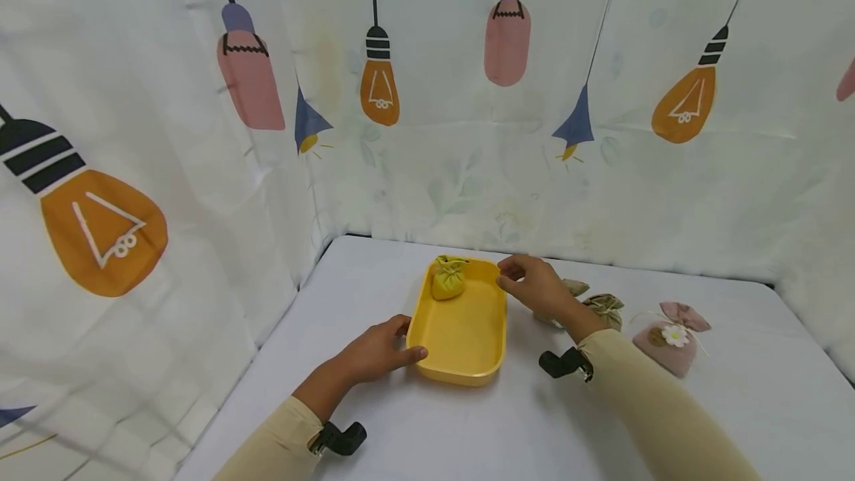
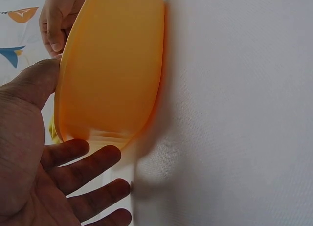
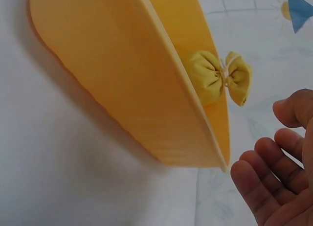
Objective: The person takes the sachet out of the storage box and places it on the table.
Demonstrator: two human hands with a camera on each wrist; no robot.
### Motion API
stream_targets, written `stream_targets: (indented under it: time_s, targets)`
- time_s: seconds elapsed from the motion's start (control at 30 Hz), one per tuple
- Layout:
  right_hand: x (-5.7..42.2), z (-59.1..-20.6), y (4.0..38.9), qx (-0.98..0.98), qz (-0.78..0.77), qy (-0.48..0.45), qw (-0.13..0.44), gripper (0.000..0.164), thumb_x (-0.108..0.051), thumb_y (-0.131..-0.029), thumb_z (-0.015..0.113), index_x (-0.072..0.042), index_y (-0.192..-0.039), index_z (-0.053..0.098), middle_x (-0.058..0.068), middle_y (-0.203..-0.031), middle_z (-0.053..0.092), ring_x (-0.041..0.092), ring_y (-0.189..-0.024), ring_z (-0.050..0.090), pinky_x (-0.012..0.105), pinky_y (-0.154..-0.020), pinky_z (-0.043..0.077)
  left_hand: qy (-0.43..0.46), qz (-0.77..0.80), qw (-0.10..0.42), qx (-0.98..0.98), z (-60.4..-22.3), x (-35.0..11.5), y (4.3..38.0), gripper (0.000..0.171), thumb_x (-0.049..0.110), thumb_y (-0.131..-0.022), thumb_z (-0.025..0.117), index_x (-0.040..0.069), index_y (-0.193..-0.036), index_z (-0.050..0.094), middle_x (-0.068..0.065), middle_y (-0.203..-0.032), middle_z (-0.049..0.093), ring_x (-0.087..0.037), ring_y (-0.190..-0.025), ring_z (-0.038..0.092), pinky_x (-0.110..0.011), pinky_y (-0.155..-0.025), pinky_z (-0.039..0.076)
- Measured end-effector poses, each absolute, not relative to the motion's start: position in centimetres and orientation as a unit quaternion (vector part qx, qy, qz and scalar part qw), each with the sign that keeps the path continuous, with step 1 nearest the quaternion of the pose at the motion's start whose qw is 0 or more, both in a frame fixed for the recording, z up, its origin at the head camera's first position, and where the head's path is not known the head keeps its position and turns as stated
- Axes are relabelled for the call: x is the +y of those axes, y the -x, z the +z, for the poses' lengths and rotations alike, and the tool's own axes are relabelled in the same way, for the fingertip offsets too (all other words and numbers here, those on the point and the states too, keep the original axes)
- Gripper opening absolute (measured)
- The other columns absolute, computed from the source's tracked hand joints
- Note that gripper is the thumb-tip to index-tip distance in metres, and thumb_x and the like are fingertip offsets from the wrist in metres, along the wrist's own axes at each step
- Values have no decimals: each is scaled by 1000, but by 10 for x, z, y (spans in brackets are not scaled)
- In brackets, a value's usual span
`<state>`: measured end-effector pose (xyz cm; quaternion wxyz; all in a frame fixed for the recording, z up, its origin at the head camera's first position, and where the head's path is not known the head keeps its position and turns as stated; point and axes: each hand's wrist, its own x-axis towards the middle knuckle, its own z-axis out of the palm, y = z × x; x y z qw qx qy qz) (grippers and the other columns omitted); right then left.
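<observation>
A yellow tray (image 1: 461, 332) sits on the white table, with a small yellow-green drawstring pouch (image 1: 449, 279) standing in its far left corner. At the tray's near left side is my left hand (image 1: 381, 351). In the left wrist view its thumb (image 2: 39, 79) reaches the rim, while the fingers (image 2: 93, 162) spread straight along the outer wall. My right hand (image 1: 534, 284) hovers by the far right corner, holding nothing. Its fingers (image 3: 264, 172) are loosely bent and stand apart from the rim in the right wrist view. The pouch's tied neck (image 3: 225, 74) rises above the rim there.
Right of the tray, partly behind my right wrist, lie olive-green pouches (image 1: 604, 309). Farther right is a pink pouch (image 1: 670, 344) with a white flower. A curtain (image 1: 427, 169) printed with lamps hangs behind and to the left of the table (image 1: 741, 392).
</observation>
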<state>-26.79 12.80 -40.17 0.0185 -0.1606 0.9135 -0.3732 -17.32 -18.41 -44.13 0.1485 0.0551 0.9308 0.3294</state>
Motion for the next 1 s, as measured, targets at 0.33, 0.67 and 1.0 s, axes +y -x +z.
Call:
stream_targets:
  time_s: [0.33,0.67,1.0]
  targets:
    - [111,-409,278,906,-395,148,36,36,-27,-99,72,-7,-128,66,2,-115,68,24,-109,63,41,-88,57,-53,330,146,931,-443,-186,173,77,61,-86,75,17,-145,52,-9,-141,59,-32,-129,55,-57,-103,46]
    - [99,-419,288,908,-387,157,40,37,-28,-97,73,-7,-127,67,5,-117,68,25,-110,64,41,-91,56,-53,334,145,930,-443,-186,172,76,60,-87,75,17,-145,52,-10,-140,59,-32,-127,55,-57,-102,46]
    - [92,-418,296,911,-376,166,34,38,-26,-97,73,-6,-129,66,8,-121,68,27,-112,64,44,-95,54,-58,330,143,931,-444,-185,174,75,61,-86,75,18,-143,53,-10,-140,59,-31,-127,56,-57,-102,47]
